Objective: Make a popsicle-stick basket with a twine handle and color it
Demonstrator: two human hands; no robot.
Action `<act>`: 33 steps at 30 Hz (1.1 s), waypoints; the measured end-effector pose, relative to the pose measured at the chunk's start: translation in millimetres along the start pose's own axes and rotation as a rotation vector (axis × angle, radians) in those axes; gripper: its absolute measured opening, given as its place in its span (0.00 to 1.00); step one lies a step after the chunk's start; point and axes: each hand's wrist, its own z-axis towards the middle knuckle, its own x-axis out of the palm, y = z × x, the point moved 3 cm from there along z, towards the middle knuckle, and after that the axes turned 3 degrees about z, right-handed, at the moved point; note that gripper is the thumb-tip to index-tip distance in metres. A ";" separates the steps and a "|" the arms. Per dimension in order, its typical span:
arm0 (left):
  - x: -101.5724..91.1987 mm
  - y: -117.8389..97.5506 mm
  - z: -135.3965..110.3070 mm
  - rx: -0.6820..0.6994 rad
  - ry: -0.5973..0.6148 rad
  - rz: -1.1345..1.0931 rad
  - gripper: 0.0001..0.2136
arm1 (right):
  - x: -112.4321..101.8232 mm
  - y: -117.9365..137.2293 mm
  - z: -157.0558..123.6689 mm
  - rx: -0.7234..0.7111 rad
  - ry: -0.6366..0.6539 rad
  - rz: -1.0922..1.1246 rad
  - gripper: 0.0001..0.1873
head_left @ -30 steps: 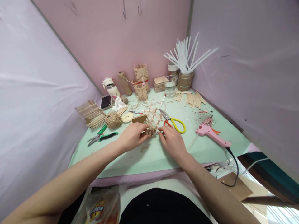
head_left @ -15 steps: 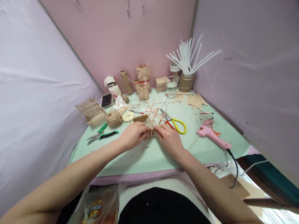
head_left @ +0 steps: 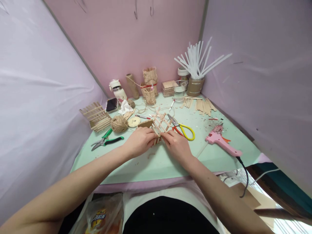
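Lying left of the left hand (head_left: pixel 140 141), pruners (head_left: pixel 104 142) rested on the surface (head_left: pixel 131 170). That hand looked closed around the near edge of a small stick model (head_left: pixel 157 140), which sat between both hands. It seemed partly built: wooden strips lined its near side, while open gaps suggested more was left. The right hand (head_left: pixel 177 144), fingers held narrow, touched its right edge; I couldn't tell whether it pinched a stick. Scissors (head_left: pixel 177 124) lay just beyond that hand.
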 end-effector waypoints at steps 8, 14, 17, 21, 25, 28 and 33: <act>16.2 -1.8 1.4 -0.197 -0.005 -0.107 0.09 | 1.8 -0.1 2.6 -0.006 -0.008 0.029 0.13; 21.3 0.7 -2.7 -0.146 -0.141 -0.176 0.09 | 3.3 -0.9 5.7 -0.005 0.002 -0.011 0.14; 23.5 2.0 -4.0 -0.134 -0.165 -0.176 0.09 | 3.7 -0.2 6.0 -0.002 0.010 -0.016 0.14; 24.3 3.0 -4.0 -0.123 -0.170 -0.166 0.10 | 2.5 -1.0 4.6 -0.001 0.010 -0.012 0.15; 22.7 2.4 -4.8 -0.140 -0.165 -0.168 0.10 | -3.1 -5.6 0.8 -0.003 -0.042 0.073 0.14; 22.8 1.7 -6.0 -0.172 -0.139 -0.153 0.10 | -5.1 -8.3 -1.1 0.006 -0.038 0.093 0.14; 26.8 1.5 -7.1 -0.172 -0.118 -0.127 0.12 | -1.8 -4.4 1.4 -0.013 0.026 0.038 0.14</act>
